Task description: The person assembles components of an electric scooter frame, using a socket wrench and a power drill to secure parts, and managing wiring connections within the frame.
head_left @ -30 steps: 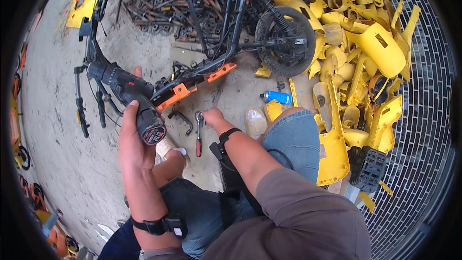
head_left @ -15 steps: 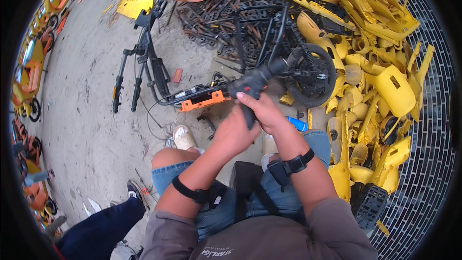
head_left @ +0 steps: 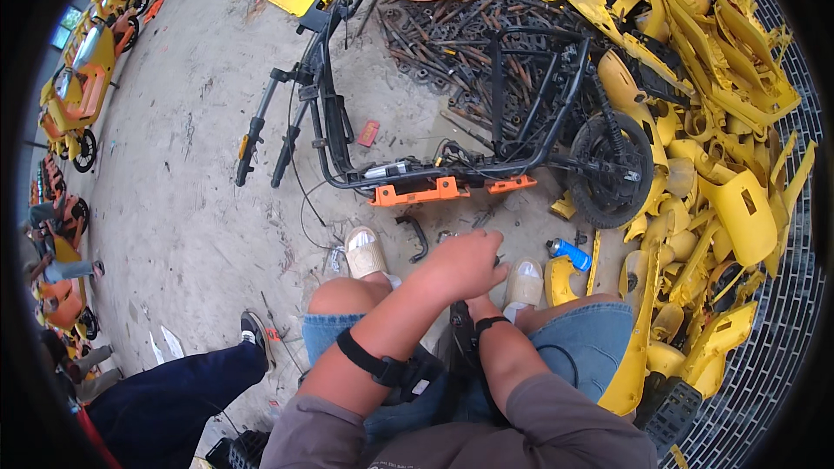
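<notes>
In front of my knees my left hand [head_left: 465, 265] is closed, its fingers curled; a small dark bit shows at the fingertips, too small to name. My right hand [head_left: 479, 305] lies lower, beneath my left wrist, mostly hidden, so its fingers do not show. Beside it, between my thighs, is a black object [head_left: 460, 330], partly covered by my arms; I cannot make out its kind. Beyond my hands a stripped black scooter frame [head_left: 347, 178] lies across the floor, with an orange panel [head_left: 421, 194] along its near side and a rear wheel [head_left: 611, 171] at right.
A heap of yellow plastic panels [head_left: 734, 217] fills the right side. Rusty metal parts [head_left: 452, 43] lie piled behind the frame. A blue can [head_left: 570, 254] lies near my right foot. Another person's leg [head_left: 182, 399] extends in at lower left; orange scooters [head_left: 78, 104] line the far left.
Both hands have drawn back toward my body. The black power tool, earlier held up before the scooter frame, no longer shows clearly. The view has shifted, moving the scene rightward.
</notes>
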`<state>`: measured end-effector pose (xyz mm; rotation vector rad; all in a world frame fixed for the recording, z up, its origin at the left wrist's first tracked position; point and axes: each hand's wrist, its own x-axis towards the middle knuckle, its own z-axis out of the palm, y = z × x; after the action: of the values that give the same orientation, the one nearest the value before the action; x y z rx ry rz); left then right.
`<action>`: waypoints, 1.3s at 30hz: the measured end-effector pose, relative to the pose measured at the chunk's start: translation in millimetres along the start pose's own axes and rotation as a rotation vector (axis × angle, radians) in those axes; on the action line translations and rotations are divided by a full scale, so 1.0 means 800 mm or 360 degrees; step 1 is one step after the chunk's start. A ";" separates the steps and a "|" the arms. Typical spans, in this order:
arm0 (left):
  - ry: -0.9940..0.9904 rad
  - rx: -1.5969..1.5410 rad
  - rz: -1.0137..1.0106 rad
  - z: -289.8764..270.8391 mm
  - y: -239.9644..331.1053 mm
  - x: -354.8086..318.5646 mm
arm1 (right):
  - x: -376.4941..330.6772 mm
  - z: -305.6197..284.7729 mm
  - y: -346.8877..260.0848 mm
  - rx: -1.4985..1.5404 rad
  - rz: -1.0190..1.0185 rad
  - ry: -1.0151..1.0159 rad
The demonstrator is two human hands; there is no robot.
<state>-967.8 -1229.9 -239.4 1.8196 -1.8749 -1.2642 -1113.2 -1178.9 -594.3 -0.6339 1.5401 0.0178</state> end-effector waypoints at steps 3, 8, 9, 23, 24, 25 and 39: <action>0.0001 -0.0018 0.0034 -0.005 -0.004 0.000 | -0.013 -0.007 -0.010 -0.0360 -0.0083 0.0008; 0.0047 -0.0005 0.0046 -0.011 -0.002 0.001 | -0.052 -0.038 -0.085 -0.0876 -0.0365 -0.0110; 0.0073 -0.0015 0.0064 -0.012 -0.001 0.001 | -0.064 -0.044 -0.106 -0.0962 -0.0438 -0.0132; 0.0498 0.0110 -0.0346 -0.048 -0.005 0.017 | -0.096 -0.043 -0.080 -0.2121 -0.0253 -0.0287; 0.0548 0.0112 -0.0341 -0.048 -0.006 0.018 | -0.090 -0.027 -0.044 -0.2182 -0.0168 -0.0300; 0.0588 0.0112 -0.0340 -0.047 -0.007 0.018 | -0.087 -0.019 -0.009 -0.1965 -0.0153 -0.0143; 0.0417 0.0071 -0.0399 -0.030 0.002 0.014 | -0.018 0.071 0.089 -0.1578 -0.0402 0.0142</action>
<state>-955.0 -1250.3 -228.2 2.1780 -1.5868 -1.0004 -1090.6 -1091.5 -612.3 -1.6193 1.4682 0.5955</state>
